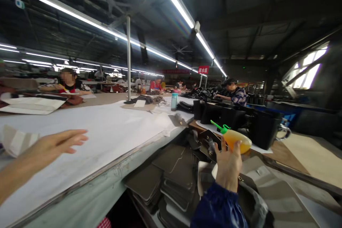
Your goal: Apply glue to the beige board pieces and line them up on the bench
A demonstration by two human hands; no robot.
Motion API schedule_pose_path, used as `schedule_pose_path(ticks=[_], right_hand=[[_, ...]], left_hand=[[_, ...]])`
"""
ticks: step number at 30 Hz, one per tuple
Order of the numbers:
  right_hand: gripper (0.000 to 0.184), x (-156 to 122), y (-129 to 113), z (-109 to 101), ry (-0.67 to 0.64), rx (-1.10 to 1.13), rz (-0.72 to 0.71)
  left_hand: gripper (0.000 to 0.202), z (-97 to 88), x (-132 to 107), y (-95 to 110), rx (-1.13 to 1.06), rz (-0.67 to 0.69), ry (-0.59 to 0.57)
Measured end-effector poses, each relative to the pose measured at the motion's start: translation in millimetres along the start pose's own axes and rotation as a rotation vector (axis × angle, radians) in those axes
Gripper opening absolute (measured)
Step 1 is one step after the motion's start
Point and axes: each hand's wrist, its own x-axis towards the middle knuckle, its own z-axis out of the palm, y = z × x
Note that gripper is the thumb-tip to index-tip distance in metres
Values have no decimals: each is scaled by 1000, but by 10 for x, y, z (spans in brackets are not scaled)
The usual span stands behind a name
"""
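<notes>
My left hand (62,141) is stretched out over the white-covered table, fingers extended and nothing in them. Just beside that wrist, at the left edge, are pale folded pieces (18,140), blurred. On the right, my right hand (227,165) grips a squeeze bottle (240,141) of yellow-orange liquid with a green nozzle. The bottle is tilted on its side, its nozzle pointing up and to the left; my thumb and fingers cover part of it. Below this hand lie stacks of grey-brown flat panels (171,174) and a few pieces with metal fittings.
Black bags (263,128) stand on the right-hand bench. A blue bottle (174,102) stands farther back on the white table (107,128), near a metal post (128,57). Co-workers sit at the far left and back right. The table's front edge runs diagonally between my hands.
</notes>
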Motion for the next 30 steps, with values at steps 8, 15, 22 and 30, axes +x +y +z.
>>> schedule_pose_path(ticks=[8,15,22,30], right_hand=[[57,-278,-464,139,-62,15,-242],[44,-273,-574,45,-22,38,-329],[35,-362,-553,178,-81,41,-320],[42,-372,-433,245,-148,52,-314]], left_hand=[[29,2369,-760,328,-164,442,-844],[19,3761,-1005,83,36,478,-1009],[24,3710,-950,119,-72,398,-962],[28,3482,-809,371,-38,224,-847]])
